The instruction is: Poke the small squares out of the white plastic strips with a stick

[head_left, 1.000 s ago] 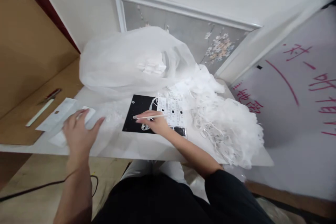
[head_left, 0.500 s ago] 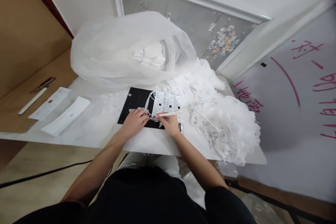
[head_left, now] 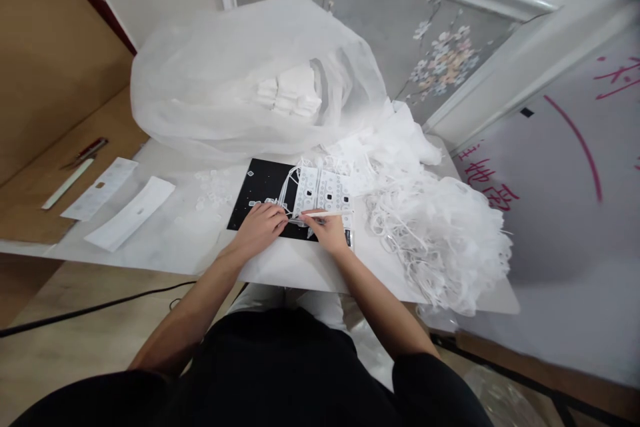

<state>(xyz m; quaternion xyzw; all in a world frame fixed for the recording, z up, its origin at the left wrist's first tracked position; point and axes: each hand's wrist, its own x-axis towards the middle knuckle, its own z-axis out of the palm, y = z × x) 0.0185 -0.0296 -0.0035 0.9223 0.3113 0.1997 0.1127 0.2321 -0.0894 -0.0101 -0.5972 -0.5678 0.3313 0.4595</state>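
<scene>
My left hand rests on the black board, its fingers bent and closed on thin white cords at its fingertips. In my closed right hand is a slim white pen-like stick, its dark tip pointing left toward the left hand. The two hands almost meet at the cords. Just beyond them lie white patterned strips with small dark square windows, partly over the board. My fingers hide the exact spot where the tip touches.
A big pile of white corded pieces lies to the right. Behind stands a translucent white bag. Leftward are small clear pieces, a folded white strip, a patterned strip, a pale flat stick and a red-handled tool.
The camera view has shifted slightly. Both hands stay at the same place on the board, with the white stick still in the right hand; its fingers sit slightly differently.
</scene>
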